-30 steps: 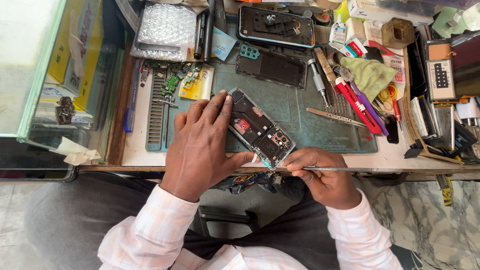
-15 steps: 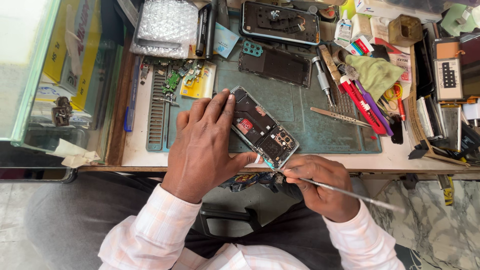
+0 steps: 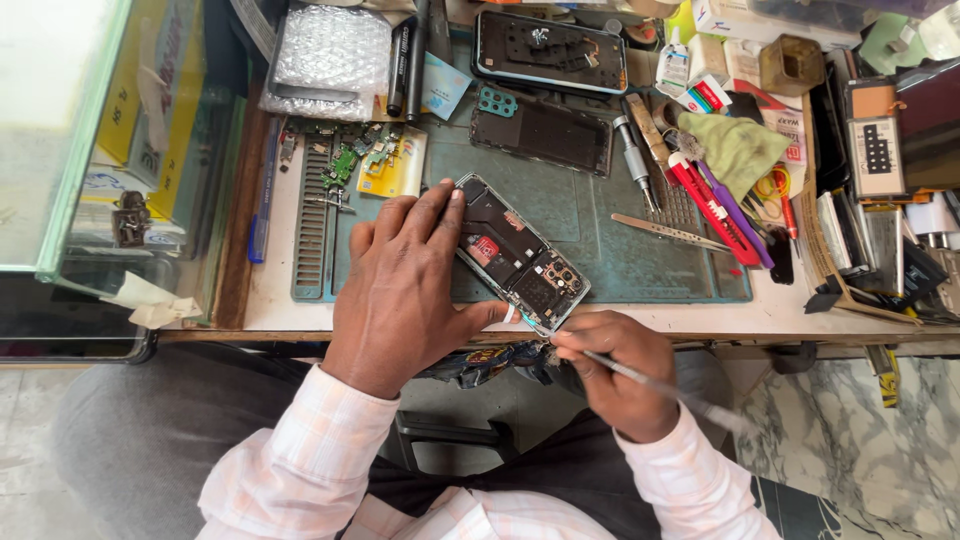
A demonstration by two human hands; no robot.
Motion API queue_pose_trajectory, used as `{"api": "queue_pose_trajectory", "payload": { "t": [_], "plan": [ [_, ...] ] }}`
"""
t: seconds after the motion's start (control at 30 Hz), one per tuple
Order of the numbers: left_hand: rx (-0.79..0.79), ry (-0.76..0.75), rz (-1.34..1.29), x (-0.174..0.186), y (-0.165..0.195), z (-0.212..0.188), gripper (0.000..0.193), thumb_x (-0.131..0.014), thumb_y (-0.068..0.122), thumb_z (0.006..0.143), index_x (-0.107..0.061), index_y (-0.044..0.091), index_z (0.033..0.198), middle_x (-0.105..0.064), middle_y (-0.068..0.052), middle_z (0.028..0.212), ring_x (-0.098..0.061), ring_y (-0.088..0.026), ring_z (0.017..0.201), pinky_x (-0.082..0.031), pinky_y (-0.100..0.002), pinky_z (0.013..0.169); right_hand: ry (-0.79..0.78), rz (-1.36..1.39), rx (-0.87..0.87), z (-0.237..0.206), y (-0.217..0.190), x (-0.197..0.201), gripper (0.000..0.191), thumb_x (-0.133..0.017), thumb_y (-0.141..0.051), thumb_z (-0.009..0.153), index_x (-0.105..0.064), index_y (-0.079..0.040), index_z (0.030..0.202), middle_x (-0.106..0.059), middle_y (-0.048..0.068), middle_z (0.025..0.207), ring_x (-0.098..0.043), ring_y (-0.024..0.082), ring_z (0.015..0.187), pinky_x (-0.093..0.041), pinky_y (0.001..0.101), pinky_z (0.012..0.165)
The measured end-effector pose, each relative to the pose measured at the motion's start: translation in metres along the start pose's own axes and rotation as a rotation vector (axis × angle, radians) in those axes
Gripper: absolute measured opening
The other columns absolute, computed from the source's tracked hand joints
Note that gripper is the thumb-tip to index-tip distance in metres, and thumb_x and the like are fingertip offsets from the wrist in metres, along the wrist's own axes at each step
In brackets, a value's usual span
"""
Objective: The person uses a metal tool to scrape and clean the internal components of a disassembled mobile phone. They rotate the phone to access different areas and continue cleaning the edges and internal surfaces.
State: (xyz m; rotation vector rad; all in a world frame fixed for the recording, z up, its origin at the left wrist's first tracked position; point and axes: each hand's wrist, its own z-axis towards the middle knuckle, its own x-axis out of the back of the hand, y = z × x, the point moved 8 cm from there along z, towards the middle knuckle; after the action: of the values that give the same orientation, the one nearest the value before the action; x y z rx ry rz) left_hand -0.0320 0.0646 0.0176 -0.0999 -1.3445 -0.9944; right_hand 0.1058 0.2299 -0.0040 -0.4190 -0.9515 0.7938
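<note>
Opened phone (image 3: 520, 262) lies at an angle on the green work mat (image 3: 620, 265), close to the bench's front edge, its back cover off so that the dark inner boards and a small red part show. I have my left hand (image 3: 405, 285) spread flat over its upper left end, fingers wide and pressing down, the thumb reaching along the lower side of the frame. My right hand (image 3: 612, 368) sits just past the front edge of the bench, fingers pinched narrowly on a thin metal tool (image 3: 650, 382) — its tip meets the phone's lower right corner, though I cannot tell whether it is under the frame or only touching it. Farther back on the mat rests a dark back cover (image 3: 545, 135), and behind that, near the rear edge, a second opened phone (image 3: 550, 50). A pair of tweezers (image 3: 665, 231) lies on the mat to the right, with a red-handled cutter (image 3: 712, 205) and a green cloth (image 3: 735, 145) just beyond. A bubble-wrap packet (image 3: 325, 55) sits at the rear left — small green circuit pieces (image 3: 350, 160) lie in front of it.
</note>
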Motion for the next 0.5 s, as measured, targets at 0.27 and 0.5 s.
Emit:
{"api": "queue_pose_trajectory", "payload": {
  "t": [0.27,0.5],
  "plan": [
    [0.008,-0.002,0.017,-0.0021,-0.0007,-0.0018,0.114,-0.091,0.056,0.053,-0.051,-0.005,0.141,-0.047,-0.014,0.151,-0.044,-0.032,0.132,-0.037,-0.046,0.101,-0.032,0.142,-0.108,-0.0029,0.0113,0.0103,0.009,-0.069,-0.012,0.100,-0.066,-0.004,0.103,-0.076,0.012,0.102,-0.075,0.022,0.098,-0.059,0.0331,0.086],
    [0.013,0.000,0.013,-0.0012,0.0002,-0.0021,0.115,-0.090,0.058,0.053,-0.051,-0.006,0.140,-0.047,-0.014,0.150,-0.044,-0.032,0.131,-0.037,-0.046,0.100,-0.062,0.142,-0.107,0.0061,0.0083,0.0091,0.012,-0.071,-0.015,0.099,-0.069,-0.003,0.101,-0.077,0.011,0.098,-0.076,0.021,0.093,-0.060,0.0326,0.084]
  ]
}}
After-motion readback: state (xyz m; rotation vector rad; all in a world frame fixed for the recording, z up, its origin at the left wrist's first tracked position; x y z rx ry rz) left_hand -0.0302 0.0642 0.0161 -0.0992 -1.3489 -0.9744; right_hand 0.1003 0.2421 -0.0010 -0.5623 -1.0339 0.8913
